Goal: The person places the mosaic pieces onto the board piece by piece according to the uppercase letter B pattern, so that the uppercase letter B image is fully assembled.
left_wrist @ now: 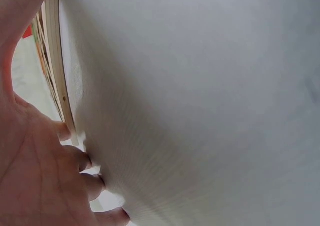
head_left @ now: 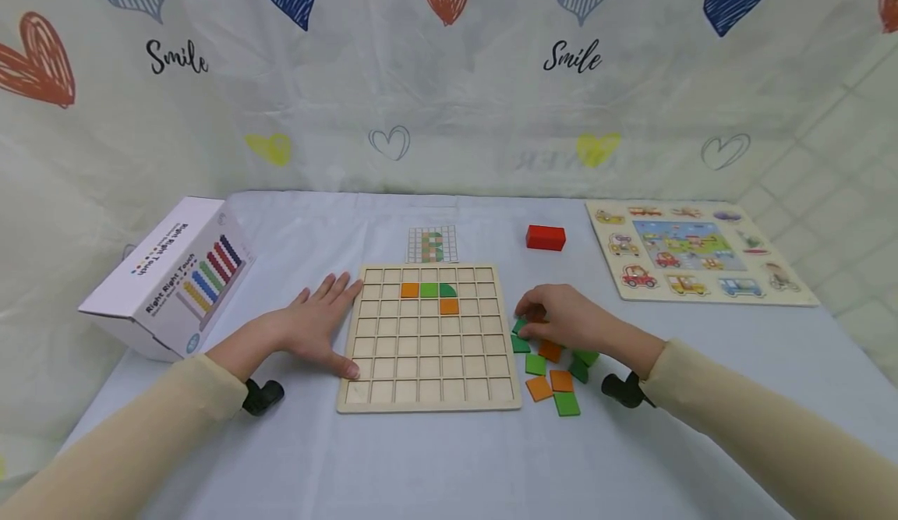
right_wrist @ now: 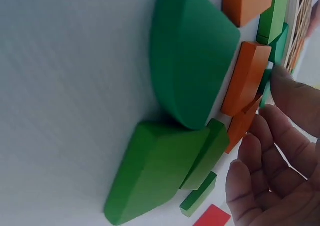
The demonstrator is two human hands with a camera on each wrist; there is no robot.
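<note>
A square wooden grid board (head_left: 429, 395) lies on the table. In its upper rows sit an orange tile (head_left: 410, 291), a light green tile (head_left: 429, 291), a dark green rounded tile (head_left: 447, 291) and another orange tile (head_left: 449, 307). My left hand (head_left: 316, 323) lies spread along the board's left edge, thumb at the lower corner and fingers toward the upper one. Right of the board, my right hand (head_left: 564, 319) pinches a dark green tile (head_left: 519, 325) between thumb and forefinger, low over a loose pile. Several orange and green tiles, such as a light green tile (head_left: 567, 404), spread below that hand.
Behind the board lies a small pattern card (head_left: 432, 245). A red block (head_left: 546, 238) stands right of it. A wooden vehicle puzzle (head_left: 691, 253) lies at the right, and a white box (head_left: 171, 274) stands at the left. A heart-printed cloth (head_left: 484, 99) hangs behind.
</note>
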